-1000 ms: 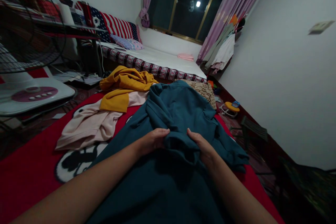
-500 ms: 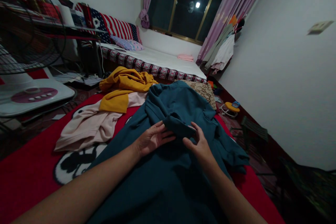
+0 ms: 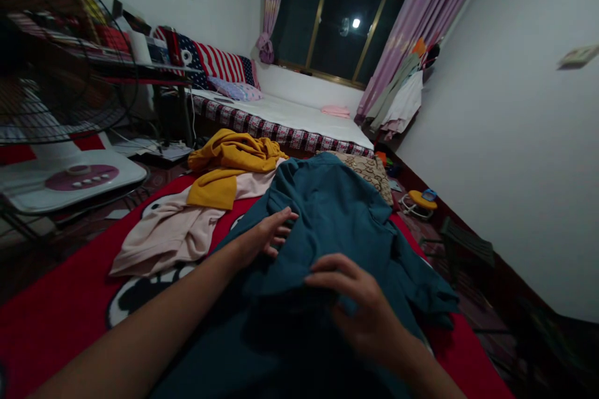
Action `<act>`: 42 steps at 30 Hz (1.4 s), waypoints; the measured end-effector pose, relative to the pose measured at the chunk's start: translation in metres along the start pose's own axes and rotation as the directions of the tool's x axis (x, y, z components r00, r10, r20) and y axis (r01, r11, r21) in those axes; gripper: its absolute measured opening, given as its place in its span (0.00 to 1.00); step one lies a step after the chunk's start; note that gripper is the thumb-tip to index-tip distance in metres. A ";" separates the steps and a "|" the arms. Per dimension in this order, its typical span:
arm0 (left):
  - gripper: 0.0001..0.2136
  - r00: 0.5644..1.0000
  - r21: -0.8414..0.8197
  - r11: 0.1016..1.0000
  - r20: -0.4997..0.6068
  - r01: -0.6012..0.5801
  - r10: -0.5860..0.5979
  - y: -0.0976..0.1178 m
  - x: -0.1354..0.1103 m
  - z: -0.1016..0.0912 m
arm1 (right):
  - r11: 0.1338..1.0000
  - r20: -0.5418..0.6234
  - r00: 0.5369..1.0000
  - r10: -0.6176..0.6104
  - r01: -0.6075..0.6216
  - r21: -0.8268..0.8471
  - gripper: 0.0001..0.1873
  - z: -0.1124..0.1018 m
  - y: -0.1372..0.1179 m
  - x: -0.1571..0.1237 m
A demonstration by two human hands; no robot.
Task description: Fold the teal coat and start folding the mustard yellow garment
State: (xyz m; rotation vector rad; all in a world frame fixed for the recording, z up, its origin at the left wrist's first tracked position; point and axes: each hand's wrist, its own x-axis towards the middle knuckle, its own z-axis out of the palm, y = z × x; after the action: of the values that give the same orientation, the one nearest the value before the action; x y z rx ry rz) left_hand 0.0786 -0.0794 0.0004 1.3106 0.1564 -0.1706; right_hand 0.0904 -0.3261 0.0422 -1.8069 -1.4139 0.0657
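A dark teal garment (image 3: 355, 212) with sleeves lies spread over a red blanket (image 3: 60, 299), its collar end pointing away from me. My left hand (image 3: 264, 238) is at the garment's left side, fingers stretched and slightly apart, holding nothing. A raised fold of the teal cloth lies between my hands. My right hand (image 3: 358, 299) grips the near edge of that fold, fingers curled over the top and thumb below. Beneath the fold the cloth is in deep shadow.
A yellow garment (image 3: 234, 153) and pale pink clothing (image 3: 168, 230) lie to the left. A patterned pillow (image 3: 369, 171) is behind the collar. At far left stands a fan (image 3: 79, 174); a yellow stool (image 3: 421, 199) is at right. A bed (image 3: 290, 112) stands below the window.
The small raised flap between both hands has been opened out toward me into a wider fold. My left hand has let go and shifted left; my right hand has come nearer to me.
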 end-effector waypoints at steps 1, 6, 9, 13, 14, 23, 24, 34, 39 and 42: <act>0.34 0.999 0.087 0.996 -0.018 0.036 -0.035 0.004 -0.001 -0.006 | 0.998 0.131 0.991 -0.013 0.004 0.067 0.28 0.004 -0.003 0.003; 0.38 0.968 0.581 0.814 -0.195 -0.014 0.155 0.007 -0.010 -0.017 | 0.952 0.015 0.994 0.111 -0.111 0.286 0.14 -0.001 0.025 0.044; 0.33 0.928 0.714 0.694 -0.192 -0.091 0.319 -0.003 -0.013 -0.003 | 0.888 -0.130 0.927 0.351 -0.286 0.361 0.09 -0.010 0.070 0.092; 0.24 0.897 0.658 0.737 -0.217 -0.157 0.385 -0.023 -0.011 0.018 | 0.857 -0.209 0.853 0.478 -0.401 0.324 0.20 -0.009 0.127 0.166; 0.22 0.894 0.623 0.762 -0.223 -0.175 0.387 -0.027 -0.010 0.022 | 0.859 -0.228 0.843 0.487 -0.414 0.302 0.24 -0.006 0.138 0.184; 0.19 0.927 0.645 0.695 0.058 -0.318 0.370 -0.019 -0.029 0.051 | 0.875 -0.337 0.807 0.484 -0.445 0.192 0.37 0.038 0.192 0.265; 0.18 0.918 0.622 0.690 0.132 -0.370 0.374 -0.016 -0.032 0.054 | 0.870 -0.336 0.803 0.493 -0.451 0.199 0.32 0.040 0.195 0.266; 0.11 0.898 -0.090 0.945 0.295 -0.314 0.327 -0.012 -0.038 0.064 | 0.869 -0.552 0.671 0.495 -0.385 0.310 0.23 -0.034 0.217 0.257; 0.15 0.985 -0.291 0.953 0.171 0.081 -0.032 -0.046 -0.010 0.074 | 0.825 -0.520 0.641 0.564 -0.467 0.319 0.17 -0.006 0.250 0.233; 0.18 0.961 -0.228 0.936 0.129 0.269 -0.245 -0.060 -0.002 0.077 | 0.809 -0.470 0.662 0.584 -0.521 0.272 0.12 0.012 0.263 0.220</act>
State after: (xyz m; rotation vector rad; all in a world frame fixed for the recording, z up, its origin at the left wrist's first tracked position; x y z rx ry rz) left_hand 0.0651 -0.1691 -0.0367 1.0302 0.2573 -0.4261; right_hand 0.3721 -0.1458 -0.0355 -1.9017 -0.4185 -0.0435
